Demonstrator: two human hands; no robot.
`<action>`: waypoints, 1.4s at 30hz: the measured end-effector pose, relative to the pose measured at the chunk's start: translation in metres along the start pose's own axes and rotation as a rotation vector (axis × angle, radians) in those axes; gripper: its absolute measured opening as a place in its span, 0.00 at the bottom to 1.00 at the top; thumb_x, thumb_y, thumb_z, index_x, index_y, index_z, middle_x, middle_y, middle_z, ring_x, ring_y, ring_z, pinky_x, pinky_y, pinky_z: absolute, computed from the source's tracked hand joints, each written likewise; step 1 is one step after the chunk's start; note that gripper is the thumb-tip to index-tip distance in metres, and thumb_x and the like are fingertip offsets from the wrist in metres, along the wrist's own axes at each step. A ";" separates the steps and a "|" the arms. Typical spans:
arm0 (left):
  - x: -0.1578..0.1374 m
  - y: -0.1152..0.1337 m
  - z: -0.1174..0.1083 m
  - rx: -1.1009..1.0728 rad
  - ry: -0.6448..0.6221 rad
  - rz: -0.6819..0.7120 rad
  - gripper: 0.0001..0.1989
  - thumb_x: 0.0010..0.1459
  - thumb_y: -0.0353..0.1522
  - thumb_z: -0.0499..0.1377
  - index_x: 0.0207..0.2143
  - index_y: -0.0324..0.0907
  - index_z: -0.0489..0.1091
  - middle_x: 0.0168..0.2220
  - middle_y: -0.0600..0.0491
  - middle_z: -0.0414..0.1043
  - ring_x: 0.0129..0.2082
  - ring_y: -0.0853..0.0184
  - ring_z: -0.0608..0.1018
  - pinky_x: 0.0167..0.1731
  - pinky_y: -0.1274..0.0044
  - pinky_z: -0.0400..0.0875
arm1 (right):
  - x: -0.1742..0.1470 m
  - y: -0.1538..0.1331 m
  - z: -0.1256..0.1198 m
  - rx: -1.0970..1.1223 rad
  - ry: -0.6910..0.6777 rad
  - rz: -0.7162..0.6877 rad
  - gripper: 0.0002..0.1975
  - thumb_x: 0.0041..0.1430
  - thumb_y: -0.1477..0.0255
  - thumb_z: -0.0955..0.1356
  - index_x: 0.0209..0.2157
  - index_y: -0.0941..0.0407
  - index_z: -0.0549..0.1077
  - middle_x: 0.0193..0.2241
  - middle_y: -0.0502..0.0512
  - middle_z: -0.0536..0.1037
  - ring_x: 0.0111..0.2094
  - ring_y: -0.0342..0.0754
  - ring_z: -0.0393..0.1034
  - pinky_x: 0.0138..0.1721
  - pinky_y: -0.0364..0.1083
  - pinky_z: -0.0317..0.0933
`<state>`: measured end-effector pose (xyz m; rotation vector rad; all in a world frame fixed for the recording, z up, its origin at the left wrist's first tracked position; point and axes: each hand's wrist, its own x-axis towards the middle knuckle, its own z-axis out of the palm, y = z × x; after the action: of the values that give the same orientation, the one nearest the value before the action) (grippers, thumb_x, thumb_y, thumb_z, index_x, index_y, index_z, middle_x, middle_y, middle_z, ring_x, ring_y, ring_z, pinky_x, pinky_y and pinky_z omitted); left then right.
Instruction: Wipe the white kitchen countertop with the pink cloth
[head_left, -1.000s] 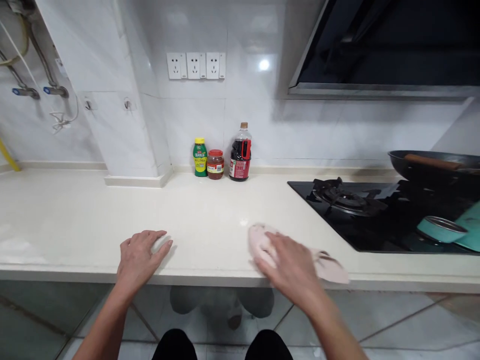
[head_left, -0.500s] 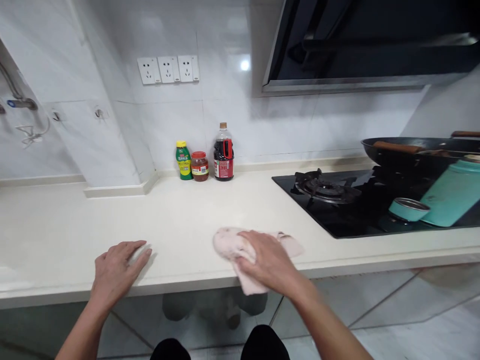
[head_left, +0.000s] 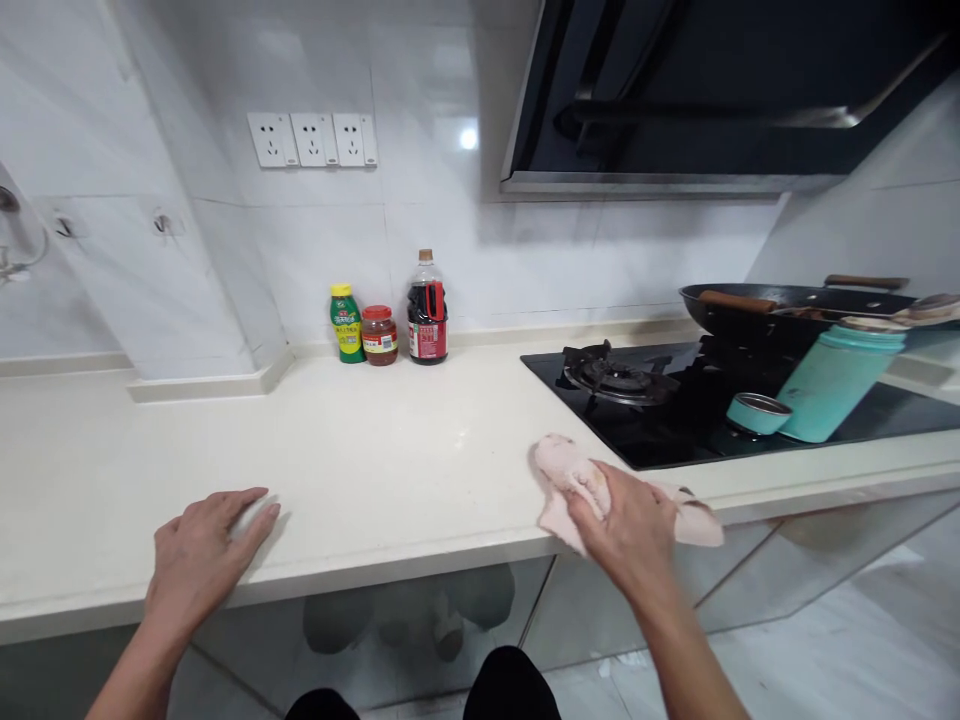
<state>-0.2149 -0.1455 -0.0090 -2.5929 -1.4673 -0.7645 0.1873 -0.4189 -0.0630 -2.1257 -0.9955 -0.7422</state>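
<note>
My right hand (head_left: 626, 520) grips a pale pink cloth (head_left: 566, 470) against the white countertop (head_left: 360, 450), close to the front corner of the black gas stove (head_left: 637, 450). Part of the cloth bunches ahead of my fingers, and a loose end hangs over the counter's front edge. On the left, my left hand (head_left: 199, 555) rests on the counter near its edge, thumb and fingers apart, with nothing in it.
Along the wall stand a green bottle with a yellow cap (head_left: 346, 325), a red-lidded jar (head_left: 379, 337) and a dark sauce bottle (head_left: 427, 315). On the stove are a large wok (head_left: 750, 315), a turquoise container (head_left: 840, 385) and a small turquoise cup (head_left: 757, 413). A range hood (head_left: 660, 110) overhangs it.
My right hand has moved the cloth to the right along the counter, up to the stove's front corner. My left hand stays on the counter. The view has shifted slightly right.
</note>
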 end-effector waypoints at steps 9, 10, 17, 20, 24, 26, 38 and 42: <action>0.001 -0.003 0.001 0.035 -0.003 0.025 0.21 0.63 0.47 0.50 0.47 0.49 0.75 0.51 0.50 0.77 0.53 0.54 0.75 0.50 0.65 0.64 | -0.063 -0.077 0.018 0.323 0.144 -0.401 0.22 0.62 0.61 0.66 0.55 0.56 0.63 0.53 0.64 0.71 0.60 0.62 0.60 0.60 0.66 0.46; 0.001 -0.003 0.001 0.044 -0.008 0.022 0.20 0.64 0.47 0.50 0.47 0.49 0.75 0.51 0.50 0.77 0.53 0.55 0.75 0.50 0.65 0.64 | -0.064 -0.070 0.020 0.319 0.159 -0.426 0.23 0.63 0.59 0.66 0.55 0.56 0.63 0.54 0.64 0.71 0.61 0.63 0.60 0.61 0.67 0.46; 0.001 -0.004 0.002 0.089 -0.034 -0.007 0.22 0.65 0.47 0.47 0.49 0.49 0.73 0.52 0.52 0.76 0.55 0.57 0.73 0.52 0.66 0.62 | -0.053 0.021 0.037 0.185 0.467 -0.234 0.28 0.61 0.55 0.66 0.56 0.56 0.62 0.54 0.66 0.71 0.60 0.67 0.61 0.60 0.73 0.46; 0.002 -0.002 0.002 0.094 -0.041 -0.012 0.23 0.64 0.48 0.46 0.49 0.49 0.73 0.52 0.52 0.76 0.54 0.57 0.73 0.51 0.65 0.63 | -0.052 0.041 0.038 0.195 0.562 -0.158 0.31 0.60 0.56 0.68 0.59 0.56 0.60 0.60 0.69 0.64 0.64 0.68 0.53 0.60 0.75 0.48; 0.003 0.000 0.001 0.085 -0.067 -0.026 0.24 0.64 0.49 0.45 0.49 0.49 0.73 0.53 0.51 0.75 0.55 0.55 0.73 0.52 0.64 0.63 | -0.055 0.018 0.042 0.405 0.564 0.243 0.36 0.58 0.56 0.70 0.61 0.57 0.54 0.67 0.72 0.48 0.68 0.66 0.44 0.64 0.71 0.45; 0.004 0.000 0.001 0.073 -0.063 -0.032 0.24 0.64 0.49 0.45 0.49 0.49 0.73 0.53 0.51 0.75 0.55 0.55 0.73 0.52 0.63 0.63 | -0.062 -0.014 0.049 0.504 0.542 0.451 0.39 0.61 0.56 0.68 0.64 0.58 0.46 0.67 0.76 0.45 0.67 0.65 0.47 0.62 0.70 0.51; 0.002 -0.001 0.001 0.080 0.004 0.017 0.22 0.64 0.48 0.47 0.46 0.49 0.74 0.49 0.52 0.78 0.51 0.55 0.76 0.49 0.66 0.67 | -0.140 -0.176 0.082 0.725 0.279 0.461 0.35 0.65 0.58 0.65 0.64 0.54 0.43 0.69 0.76 0.30 0.70 0.70 0.31 0.59 0.75 0.52; 0.002 -0.001 0.000 0.084 -0.023 -0.002 0.23 0.64 0.49 0.47 0.47 0.49 0.74 0.51 0.53 0.77 0.53 0.56 0.75 0.49 0.67 0.67 | -0.116 -0.132 0.078 0.638 0.361 0.456 0.35 0.65 0.59 0.64 0.64 0.56 0.41 0.68 0.77 0.33 0.69 0.67 0.37 0.61 0.72 0.52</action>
<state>-0.2147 -0.1433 -0.0080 -2.5474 -1.4745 -0.6605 0.0334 -0.3456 -0.1507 -1.5036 -0.4389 -0.4681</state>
